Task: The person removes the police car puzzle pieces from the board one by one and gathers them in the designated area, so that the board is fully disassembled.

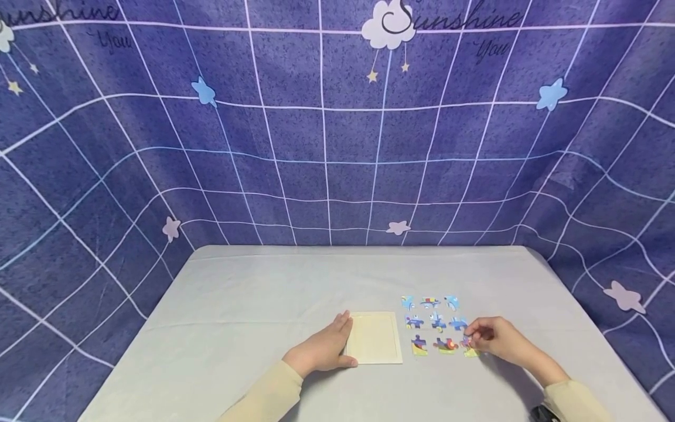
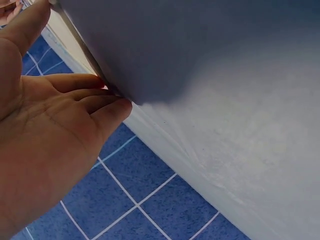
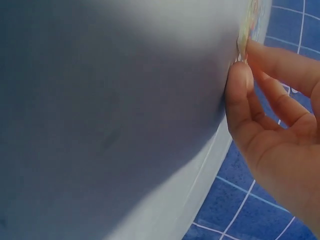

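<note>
A pale square wooden puzzle tray (image 1: 373, 338) lies flat on the table, its recess bare. Along its left edge my left hand (image 1: 324, 346) rests, thumb near the lower corner and fingers near the upper one. The left wrist view shows those fingers (image 2: 107, 107) straight, tips at the tray's edge. My right hand (image 1: 498, 339) pinches a jigsaw piece (image 1: 471, 353) at the near right of the spread-out pieces, between thumb and fingertips. In the right wrist view only a thin edge of this piece (image 3: 243, 37) shows; the fingers hide part of it.
Several colourful jigsaw pieces (image 1: 436, 320) lie in three loose rows right of the tray. A pale cloth covers the table (image 1: 253, 305). Blue gridded curtain (image 1: 348, 135) stands behind and at both sides. Something black (image 1: 543, 414) is at the right wrist.
</note>
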The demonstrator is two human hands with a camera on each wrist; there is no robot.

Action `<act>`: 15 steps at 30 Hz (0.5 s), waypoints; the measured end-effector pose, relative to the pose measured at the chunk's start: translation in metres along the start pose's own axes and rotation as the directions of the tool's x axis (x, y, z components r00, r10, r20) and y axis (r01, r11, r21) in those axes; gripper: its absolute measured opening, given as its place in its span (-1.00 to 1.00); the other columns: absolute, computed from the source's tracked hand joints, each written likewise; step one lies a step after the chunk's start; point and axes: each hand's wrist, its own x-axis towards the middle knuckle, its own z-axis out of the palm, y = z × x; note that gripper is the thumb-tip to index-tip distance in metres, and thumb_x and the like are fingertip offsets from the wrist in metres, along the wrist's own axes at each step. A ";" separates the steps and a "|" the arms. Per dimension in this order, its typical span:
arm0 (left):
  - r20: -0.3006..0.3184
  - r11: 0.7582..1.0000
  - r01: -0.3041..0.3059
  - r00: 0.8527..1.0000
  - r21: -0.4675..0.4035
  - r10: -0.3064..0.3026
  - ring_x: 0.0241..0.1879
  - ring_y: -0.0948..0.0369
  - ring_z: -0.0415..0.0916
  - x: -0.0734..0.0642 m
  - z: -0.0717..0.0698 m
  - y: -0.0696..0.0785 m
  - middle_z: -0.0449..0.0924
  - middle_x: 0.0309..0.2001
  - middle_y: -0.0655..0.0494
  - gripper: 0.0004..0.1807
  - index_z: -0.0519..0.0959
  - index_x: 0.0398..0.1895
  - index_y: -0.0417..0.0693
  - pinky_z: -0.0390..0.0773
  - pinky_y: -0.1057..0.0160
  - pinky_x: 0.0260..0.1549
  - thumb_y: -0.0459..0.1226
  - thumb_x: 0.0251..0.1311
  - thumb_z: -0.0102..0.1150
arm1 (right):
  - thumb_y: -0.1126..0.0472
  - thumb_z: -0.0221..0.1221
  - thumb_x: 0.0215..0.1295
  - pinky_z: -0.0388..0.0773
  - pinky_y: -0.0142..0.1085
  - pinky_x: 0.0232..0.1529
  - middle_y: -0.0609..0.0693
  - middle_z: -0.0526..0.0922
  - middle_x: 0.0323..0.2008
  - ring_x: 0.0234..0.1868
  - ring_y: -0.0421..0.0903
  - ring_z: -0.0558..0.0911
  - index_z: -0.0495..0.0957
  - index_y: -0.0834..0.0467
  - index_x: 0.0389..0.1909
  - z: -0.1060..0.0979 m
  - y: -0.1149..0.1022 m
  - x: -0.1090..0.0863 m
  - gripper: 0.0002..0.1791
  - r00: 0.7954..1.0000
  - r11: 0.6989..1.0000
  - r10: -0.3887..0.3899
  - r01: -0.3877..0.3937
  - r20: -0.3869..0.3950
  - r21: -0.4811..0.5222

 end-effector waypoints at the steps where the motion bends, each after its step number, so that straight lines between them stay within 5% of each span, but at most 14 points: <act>1: -0.003 1.000 0.000 1.000 -0.001 0.000 0.44 -0.10 -0.01 -0.001 0.000 0.000 -0.03 0.47 -0.27 0.00 0.13 0.39 -0.44 0.13 0.00 0.35 0.06 0.08 0.27 | 0.54 0.21 0.03 0.53 -0.44 -0.50 -0.06 0.56 -0.51 -0.48 -0.34 0.49 0.60 0.35 -0.34 0.000 0.000 0.000 -0.85 1.000 1.000 0.007 -0.007 -0.004 -0.011; 10: -0.019 1.000 -0.011 1.000 0.004 0.011 0.45 -0.09 -0.02 -0.001 0.002 -0.002 -0.02 0.47 -0.27 -0.02 0.14 0.39 -0.44 0.12 0.02 0.36 0.08 0.11 0.24 | 0.51 0.26 0.01 0.49 -0.44 -0.51 -0.03 0.57 -0.50 -0.51 -0.35 0.46 0.59 0.32 -0.38 0.001 0.001 0.000 -0.87 0.999 0.999 0.010 -0.012 -0.043 -0.048; 15: -0.091 0.999 -0.034 0.995 -0.003 0.034 0.46 -0.14 -0.09 -0.007 0.002 -0.006 -0.01 0.47 -0.25 -0.07 0.13 0.40 -0.42 0.06 -0.04 0.37 0.06 0.19 0.19 | 0.47 0.26 0.08 0.52 -0.44 -0.49 -0.04 0.58 -0.49 -0.50 -0.36 0.49 0.59 0.31 -0.36 0.003 0.000 -0.005 -0.91 0.997 0.996 0.026 -0.031 -0.069 -0.078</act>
